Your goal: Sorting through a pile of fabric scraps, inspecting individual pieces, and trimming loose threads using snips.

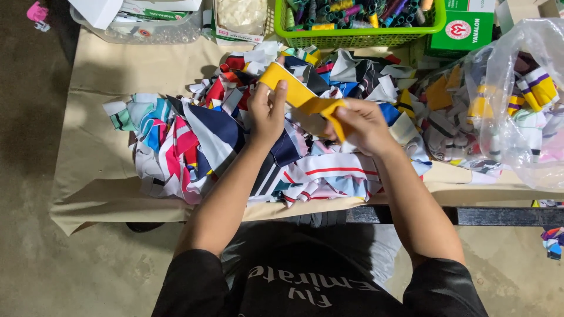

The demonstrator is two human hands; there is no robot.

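A yellow fabric strip (294,89) is stretched between both hands above a heap of coloured cloth scraps (217,141). My left hand (265,110) pinches the strip near its upper left end, thumb on top. My right hand (361,124) grips the strip's lower right end, fingers curled around it. The heap of scraps, in red, navy, white, teal and pink, covers the middle of a table with a beige cloth (94,170). Part of the strip is hidden inside my right fist.
A clear plastic bag (517,100) full of scraps lies at the right. At the back stand a green basket (358,36) of thread spools, a green box (467,29) and a clear tray (147,29). Concrete floor lies to the left.
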